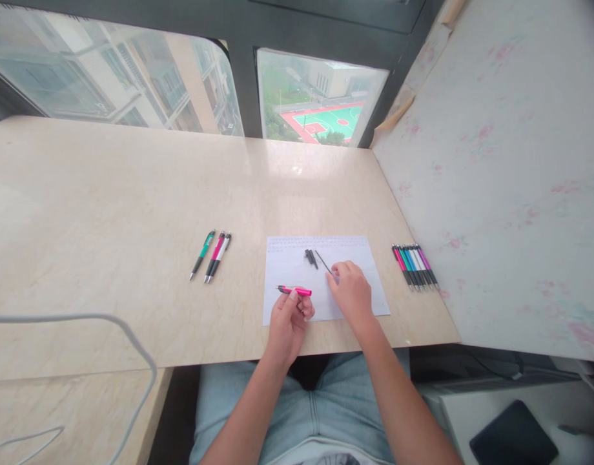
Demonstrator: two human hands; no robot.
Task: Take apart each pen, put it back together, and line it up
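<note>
My left hand [290, 323] holds a pink pen barrel [301, 291] with a dark clip end between thumb and fingers, level above the lower left of a white sheet of paper [282, 310]. At the sheet's right side, my right hand [352, 290] has its fingertips together at the lower end of a thin black pen refill [323, 261]. The refill slants up and left from those fingers. Just left of it, small black pen parts [310, 258] lie on the paper. Rows of handwriting run along the sheet's top.
Three pens [218, 257], green, pink and white, lie left of the paper. A row of several coloured pens [414, 267] lies at right by the wallpapered wall [495, 194]. A pale cable [127, 329] loops over the desk's [132, 213] left front. Windows stand behind.
</note>
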